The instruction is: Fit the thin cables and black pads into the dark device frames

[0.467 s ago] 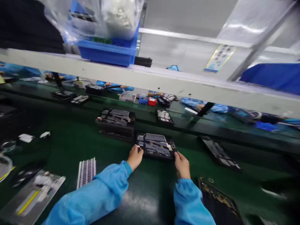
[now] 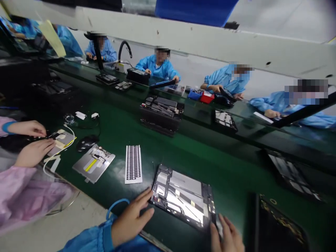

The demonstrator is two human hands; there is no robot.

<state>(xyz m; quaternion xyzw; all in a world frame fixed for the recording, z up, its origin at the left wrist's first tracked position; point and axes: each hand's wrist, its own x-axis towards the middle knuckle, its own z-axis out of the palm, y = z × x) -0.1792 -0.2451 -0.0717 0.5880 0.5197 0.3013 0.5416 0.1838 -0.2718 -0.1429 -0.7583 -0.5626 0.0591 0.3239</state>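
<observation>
Pulled nearer since the earlier frame, the opened tablet (image 2: pixel 183 200) lies flat on the bench (image 2: pixel 231 175)'s near edge, left hand (image 2: pixel 131 220) open against its left side, right hand (image 2: pixel 228 236) pinching its near-right corner; a careless drag could snag exposed cables

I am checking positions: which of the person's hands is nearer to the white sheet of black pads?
Left. The left hand lies just below the sheet; the right hand is beyond the opened tablet.

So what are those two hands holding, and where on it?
An opened tablet flat on the green belt. The left hand touches its near-left edge; the right hand pinches its near-right corner.
</observation>
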